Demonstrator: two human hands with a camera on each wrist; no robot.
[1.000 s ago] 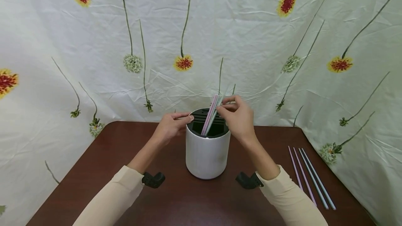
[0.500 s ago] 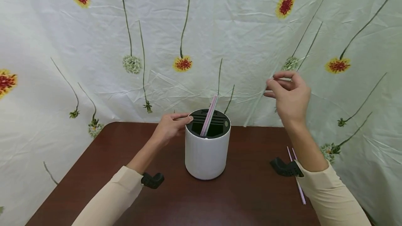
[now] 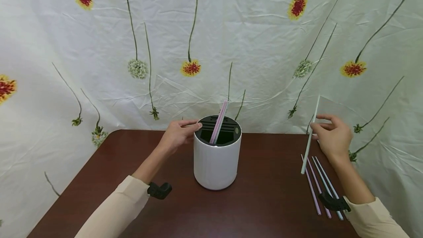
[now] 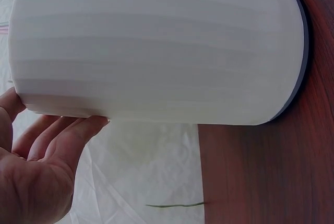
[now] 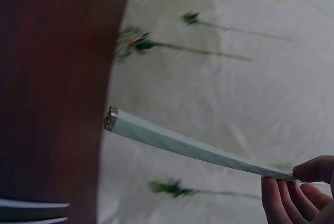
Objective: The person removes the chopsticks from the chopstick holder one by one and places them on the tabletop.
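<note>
A white cylindrical utensil holder (image 3: 216,166) with a black slotted insert (image 3: 211,122) stands upright on the table. My left hand (image 3: 176,135) steadies its left side in the head view, thumb at the rim and fingers against the wall; the left wrist view shows the left hand (image 4: 44,151) beside the white wall (image 4: 156,51). Pink and pale chopsticks (image 3: 219,122) lean inside the holder. Over at the right, my right hand (image 3: 333,137) pinches a pale green chopstick (image 3: 308,146) between thumb and fingers, its thick metal-capped end (image 5: 112,118) pointing away from the hand.
Pink chopsticks (image 3: 312,190) and pale blue ones (image 3: 327,179) lie side by side on the dark wooden table (image 3: 264,194), partly under the right wrist's camera mount (image 3: 333,203). A flower-printed white cloth (image 3: 264,47) hangs behind the table.
My right hand has drawn the pale green chopstick out of the holder and carried it right, then lowered it over the chopsticks on the table. The left hand stays at the holder.
</note>
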